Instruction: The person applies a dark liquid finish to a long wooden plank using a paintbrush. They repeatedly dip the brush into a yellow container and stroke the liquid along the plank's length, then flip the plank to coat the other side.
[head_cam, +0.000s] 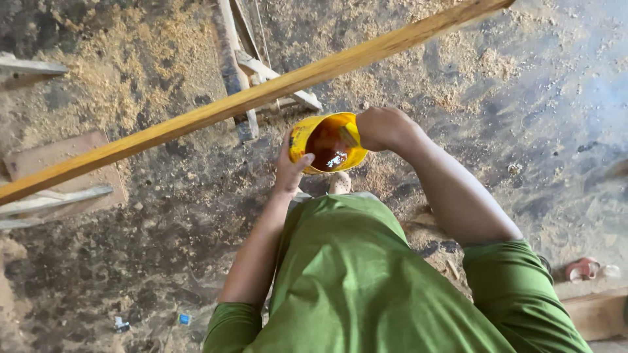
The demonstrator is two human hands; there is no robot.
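Note:
My left hand [290, 167] grips the side of a yellow container [307, 134] that holds a dark reddish-brown liquid [327, 151]. My right hand [384, 126] is closed at the container's right rim around a small wooden-handled tool [348, 136] that dips into the liquid; its working end is hidden. Just above the container, a long yellowish wooden plank [216, 111] runs diagonally from lower left to upper right, apart from both hands.
Sawdust and shavings cover the dirt floor [536, 98]. Grey wood pieces [239, 62] stand behind the plank, and boards [59, 196] lie at the left. A wooden block [598, 314] and a reddish sandal [585, 269] are at the lower right. My foot [339, 183] shows below the container.

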